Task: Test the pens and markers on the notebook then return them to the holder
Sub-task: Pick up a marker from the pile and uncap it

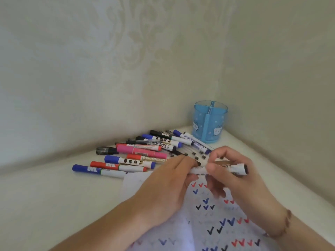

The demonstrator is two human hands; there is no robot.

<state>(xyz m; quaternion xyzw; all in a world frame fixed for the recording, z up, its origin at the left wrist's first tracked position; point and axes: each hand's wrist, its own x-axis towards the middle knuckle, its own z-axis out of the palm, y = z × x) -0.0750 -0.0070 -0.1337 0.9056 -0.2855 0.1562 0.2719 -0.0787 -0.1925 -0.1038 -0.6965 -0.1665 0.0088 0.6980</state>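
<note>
While both hands meet over the top edge of the notebook, the loose heap of markers lies just beyond and to the left of the left hand, fanned flat on the pale tabletop, probably so each one can be picked off in turn. They are smooth plastic tubes, mostly white-barrelled with blue, red, black or pink caps.

That left hand curls round one end of a white marker, and the right hand pinches the same marker further along, its dark end sticking out past the fingers. Held level between the two, it looks ready to be uncapped or capped; the cap itself is hidden, so I cannot tell which.

Under both wrists the paper is thin and slightly rumpled, covered in blue, red and black ticks, so testing seems well along.

Beyond the right hand, in the corner, stands the holder, a round translucent blue cup with dividers, with no pens visible inside.
</note>
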